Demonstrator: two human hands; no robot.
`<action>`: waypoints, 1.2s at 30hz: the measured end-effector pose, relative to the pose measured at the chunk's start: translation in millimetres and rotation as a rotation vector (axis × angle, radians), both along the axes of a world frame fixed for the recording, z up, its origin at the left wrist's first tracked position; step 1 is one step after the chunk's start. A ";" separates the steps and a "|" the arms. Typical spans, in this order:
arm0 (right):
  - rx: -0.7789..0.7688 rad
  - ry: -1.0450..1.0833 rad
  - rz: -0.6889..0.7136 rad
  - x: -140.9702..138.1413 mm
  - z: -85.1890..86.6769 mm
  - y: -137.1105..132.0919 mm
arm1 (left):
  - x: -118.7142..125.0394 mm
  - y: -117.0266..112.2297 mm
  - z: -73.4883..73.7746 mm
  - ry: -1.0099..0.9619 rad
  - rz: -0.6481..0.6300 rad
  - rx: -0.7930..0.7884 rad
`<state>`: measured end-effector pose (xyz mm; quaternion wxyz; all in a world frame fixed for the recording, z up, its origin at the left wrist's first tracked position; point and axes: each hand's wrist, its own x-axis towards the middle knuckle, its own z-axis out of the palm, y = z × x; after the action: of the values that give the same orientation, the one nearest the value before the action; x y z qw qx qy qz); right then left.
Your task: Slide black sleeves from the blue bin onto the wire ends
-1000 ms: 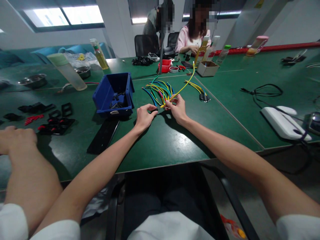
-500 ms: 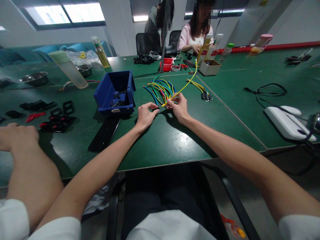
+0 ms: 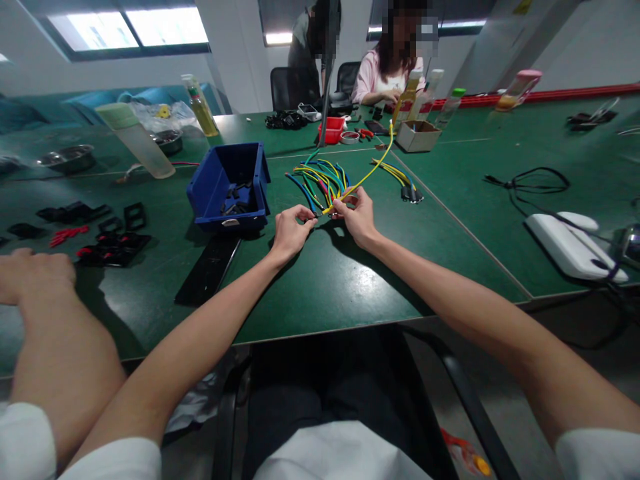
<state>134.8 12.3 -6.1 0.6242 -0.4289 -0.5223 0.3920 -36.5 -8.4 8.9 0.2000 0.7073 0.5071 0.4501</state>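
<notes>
My right hand (image 3: 359, 217) pinches a yellow wire (image 3: 373, 175) close to its near end, and the long free part slants up to the far right. Facing it, my left hand (image 3: 291, 230) is closed at the fingertips on a small dark piece (image 3: 316, 215), right by that wire end. The piece is mostly covered by my fingers. Just beyond both hands lies a loose bundle of yellow, blue, green and red wires (image 3: 320, 175). To its right rests a smaller group of wires with black ends (image 3: 411, 194).
Left of my hands stands a blue bin (image 3: 200, 197) with small black parts, a black phone (image 3: 207, 270) before it. A co-worker's hand (image 3: 40, 273) rests at far left near black and red parts (image 3: 114, 248). A white device (image 3: 570, 247) with cable lies right. Two people are across the table.
Both hands stay nearly in place, still holding the yellow wire and the small dark piece close together. The whole view has shifted slightly.
</notes>
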 end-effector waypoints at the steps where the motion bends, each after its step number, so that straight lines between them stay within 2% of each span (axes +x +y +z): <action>1: 0.001 0.005 0.000 0.1 -0.1 0.1 | -0.1 0.2 -0.3 -0.003 -0.003 0.005; 36: 0.029 0.022 0.003 -0.8 -1.6 1.2 | -1.6 2.3 -3.8 0.000 -0.004 0.021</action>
<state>134.0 13.5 -7.7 0.6354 -0.4147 -0.5218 0.3899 -38.0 -6.1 5.1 0.1935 0.7104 0.5008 0.4550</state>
